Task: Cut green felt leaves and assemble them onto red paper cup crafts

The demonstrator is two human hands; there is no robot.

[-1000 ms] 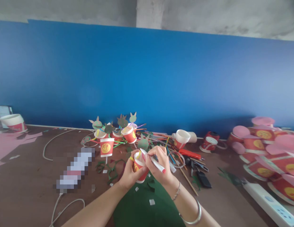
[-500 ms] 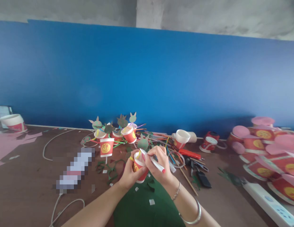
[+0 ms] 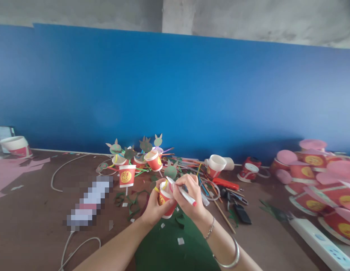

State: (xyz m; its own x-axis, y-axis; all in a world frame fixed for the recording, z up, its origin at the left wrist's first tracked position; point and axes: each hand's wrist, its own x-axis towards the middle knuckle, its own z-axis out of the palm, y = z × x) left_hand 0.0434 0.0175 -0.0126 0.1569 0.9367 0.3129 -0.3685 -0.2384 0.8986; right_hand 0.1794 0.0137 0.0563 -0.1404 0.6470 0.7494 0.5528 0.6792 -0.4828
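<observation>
My left hand (image 3: pixel 154 208) is wrapped round a red and white paper cup (image 3: pixel 167 210) with a gold emblem, holding it over a sheet of green paper (image 3: pixel 163 251). A yellow strip (image 3: pixel 156 189) pokes out beside my left fingers at the cup's rim. Between the fingers of my right hand (image 3: pixel 191 194) is a white marker (image 3: pixel 188 197) with a red end, its front part at the cup's mouth; the tip is hard to make out. Just behind the cup shows a green paper animal head (image 3: pixel 170 171) with pointed ears.
Several cups with paper animal heads (image 3: pixel 125 176) stand behind to the left. A phone (image 3: pixel 88 205) lies left with its cable. On the right are a white cup (image 3: pixel 216 165), a red cutter (image 3: pixel 226 183), scissors (image 3: pixel 242 213), a power strip (image 3: pixel 318 237) and stacked red cups with pink discs (image 3: pixel 312 173).
Almost nothing differs. Both hands keep their places on the cup and the marker, with at most a tiny shift at the marker's front.
</observation>
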